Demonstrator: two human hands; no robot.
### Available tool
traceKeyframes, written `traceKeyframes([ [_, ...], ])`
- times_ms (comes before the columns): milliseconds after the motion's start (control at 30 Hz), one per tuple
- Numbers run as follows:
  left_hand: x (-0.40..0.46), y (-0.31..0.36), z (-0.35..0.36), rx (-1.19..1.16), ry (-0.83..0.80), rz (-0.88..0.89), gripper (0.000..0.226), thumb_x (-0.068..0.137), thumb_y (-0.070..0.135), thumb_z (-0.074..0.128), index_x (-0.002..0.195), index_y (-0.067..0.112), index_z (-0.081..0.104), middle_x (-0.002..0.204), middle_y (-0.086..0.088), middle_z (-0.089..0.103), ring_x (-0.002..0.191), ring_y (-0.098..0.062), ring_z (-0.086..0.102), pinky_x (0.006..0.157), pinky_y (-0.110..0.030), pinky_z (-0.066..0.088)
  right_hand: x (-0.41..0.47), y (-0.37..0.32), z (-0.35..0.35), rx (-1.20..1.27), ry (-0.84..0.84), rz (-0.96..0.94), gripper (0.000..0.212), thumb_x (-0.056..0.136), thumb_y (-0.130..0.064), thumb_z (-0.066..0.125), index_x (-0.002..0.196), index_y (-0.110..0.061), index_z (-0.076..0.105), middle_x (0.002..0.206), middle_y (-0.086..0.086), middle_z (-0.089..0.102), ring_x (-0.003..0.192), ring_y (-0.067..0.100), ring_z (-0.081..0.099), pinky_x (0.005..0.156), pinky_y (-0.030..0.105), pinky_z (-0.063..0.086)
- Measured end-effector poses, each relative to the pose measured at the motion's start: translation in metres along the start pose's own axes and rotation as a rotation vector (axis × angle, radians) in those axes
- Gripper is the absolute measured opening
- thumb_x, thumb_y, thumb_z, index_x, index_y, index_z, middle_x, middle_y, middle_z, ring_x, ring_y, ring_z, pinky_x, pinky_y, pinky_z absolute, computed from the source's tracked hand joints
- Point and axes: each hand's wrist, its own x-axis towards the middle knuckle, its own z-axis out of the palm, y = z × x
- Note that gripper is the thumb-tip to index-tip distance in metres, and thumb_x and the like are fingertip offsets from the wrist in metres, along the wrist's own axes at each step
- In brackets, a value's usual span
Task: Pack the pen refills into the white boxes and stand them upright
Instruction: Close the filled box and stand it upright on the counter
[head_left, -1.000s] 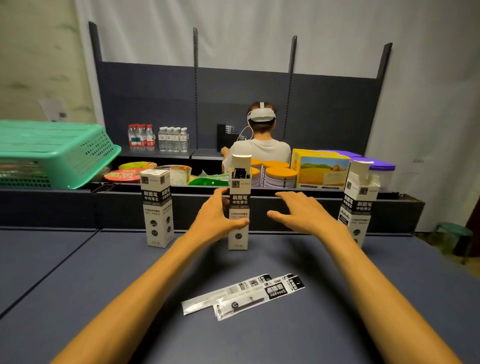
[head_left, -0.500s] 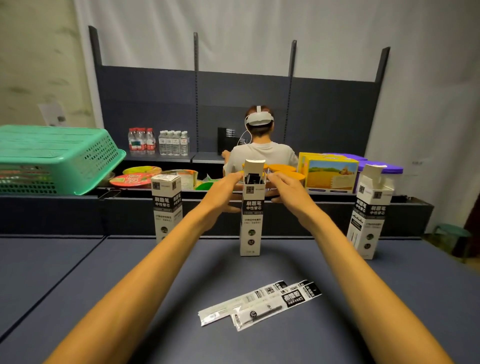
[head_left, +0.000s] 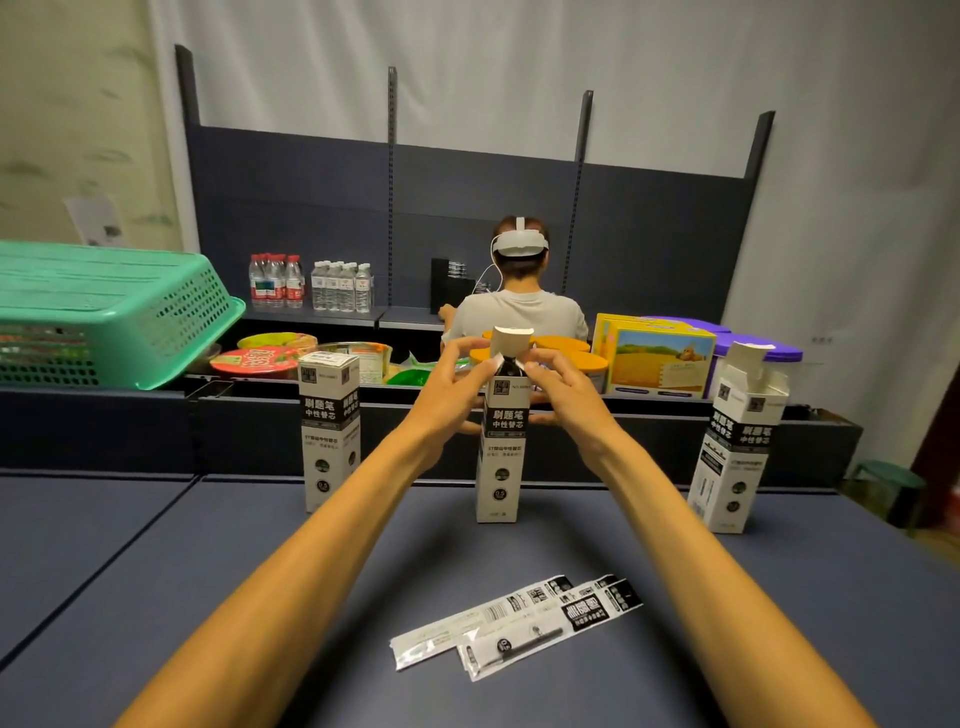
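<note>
1. Dark blue-grey tabletop (head_left: 779, 597) fills the foreground, with a dark shelf unit behind it, where another person sits facing away beside a green plastic basket (head_left: 119, 317) and rows of small water bottles (head_left: 311, 283).
2. 3 tall white-and-black cardboard boxes stand upright along the far edge of the table: the left box (head_left: 330, 431) has its top closed, the middle box (head_left: 503, 447) is being worked on, and the right box (head_left: 740, 441) stands well apart with its lid flap up and its mouth open.
3. At the middle box, the left hand (head_left: 449, 387) and right hand (head_left: 563, 387) meet at the top, fingertips pinching the side flaps just beneath the raised white lid flap (head_left: 511, 340). Dark refill ends show in the mouth between the hands, so this box looks loaded.
4. The step in hand appears to be closing the middle box: side flaps go in, then the lid.
5. 2 flat packets of pen refills (head_left: 519, 626), clear sleeves with black-and-white printing, lie overlapping on the table near the person, untouched and well apart from every box.
6. Next, the lid flap needs folding down and its tongue tucking in without toppling the narrow box; steadying the body with 1 hand would help.
7. After that, the loose packets probably belong in the open right box.
</note>
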Motion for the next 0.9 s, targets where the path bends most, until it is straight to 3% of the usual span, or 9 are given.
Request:
traceKeyframes([
  [200, 0.004, 0.0, 0.004, -0.029, 0.012, 0.011, 0.031, 0.096, 0.032, 0.053, 0.125, 0.036, 0.041, 0.115, -0.005, 0.061, 0.098, -0.019, 0.064, 0.065, -0.033, 0.055, 0.002, 0.0, 0.002, 0.051, 0.041, 0.0, 0.032, 0.097, -0.033, 0.053, 0.127, -0.024, 0.042, 0.112, 0.002, 0.062, 0.094, 0.01, 0.063, 0.069, 0.025, 0.051],
  [300, 0.005, -0.001, 0.005, -0.058, 0.022, 0.01, 0.032, 0.096, 0.029, 0.053, 0.126, 0.034, 0.041, 0.11, -0.005, 0.064, 0.095, -0.018, 0.066, 0.063, -0.029, 0.053, 0.003, -0.002, 0.002, 0.068, 0.03, -0.042, 0.034, 0.098, -0.024, 0.052, 0.129, -0.03, 0.038, 0.103, -0.01, 0.061, 0.094, 0.008, 0.062, 0.068, 0.021, 0.05],
  [367, 0.006, -0.001, 0.005, -0.072, 0.027, 0.027, 0.032, 0.096, 0.026, 0.052, 0.126, 0.033, 0.042, 0.11, -0.005, 0.064, 0.095, -0.018, 0.066, 0.062, -0.027, 0.053, 0.003, -0.004, 0.002, 0.056, 0.009, -0.081, 0.027, 0.099, -0.021, 0.05, 0.12, -0.036, 0.043, 0.103, -0.011, 0.061, 0.093, 0.007, 0.062, 0.063, 0.017, 0.051],
  [500, 0.006, 0.0, 0.003, -0.061, 0.008, 0.063, 0.019, 0.097, 0.027, 0.05, 0.116, 0.03, 0.051, 0.108, -0.003, 0.064, 0.099, -0.018, 0.064, 0.065, -0.029, 0.054, 0.003, 0.0, 0.0, 0.067, 0.007, -0.118, 0.017, 0.098, -0.019, 0.051, 0.113, -0.027, 0.053, 0.104, 0.001, 0.068, 0.093, 0.012, 0.068, 0.067, 0.021, 0.055],
  [700, 0.006, -0.003, 0.004, -0.051, 0.012, 0.09, 0.014, 0.096, 0.03, 0.052, 0.11, 0.026, 0.055, 0.102, -0.001, 0.066, 0.096, -0.018, 0.065, 0.066, -0.031, 0.056, 0.004, 0.005, -0.002, 0.073, 0.001, -0.142, 0.021, 0.098, -0.024, 0.051, 0.114, -0.013, 0.057, 0.106, 0.0, 0.067, 0.097, 0.013, 0.067, 0.07, 0.025, 0.057],
  [900, 0.005, -0.003, 0.003, -0.059, -0.01, 0.094, 0.015, 0.097, 0.029, 0.051, 0.111, 0.024, 0.055, 0.102, -0.002, 0.066, 0.095, -0.016, 0.066, 0.064, -0.027, 0.055, 0.006, 0.007, -0.002, 0.028, 0.012, -0.194, 0.019, 0.095, -0.025, 0.057, 0.113, -0.016, 0.058, 0.106, 0.001, 0.068, 0.096, 0.013, 0.068, 0.068, 0.027, 0.058],
])
